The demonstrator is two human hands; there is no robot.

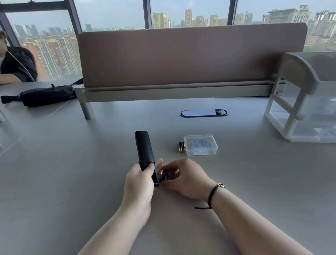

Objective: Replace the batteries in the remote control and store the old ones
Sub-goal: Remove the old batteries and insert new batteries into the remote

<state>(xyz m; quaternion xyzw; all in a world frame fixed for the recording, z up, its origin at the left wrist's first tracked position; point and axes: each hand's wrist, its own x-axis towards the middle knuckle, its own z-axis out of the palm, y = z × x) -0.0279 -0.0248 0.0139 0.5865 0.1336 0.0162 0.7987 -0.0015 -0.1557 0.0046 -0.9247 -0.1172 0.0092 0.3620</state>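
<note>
Gripping the near end of the black remote (144, 149), the left hand (140, 185) has its fingers curled around it, and the far end points away over the table (65, 191). The right hand (185, 177) is just beside it, fingers curled at the opened end; what they pinch there is too small to tell. Two batteries (181, 146) lie side by side, touching a closed clear box (201, 144). Further right stands a clear organizer (316, 110).

We can read no text; the blue print in the clear plastic box (201, 144), beyond our hands, is blurred.
</note>
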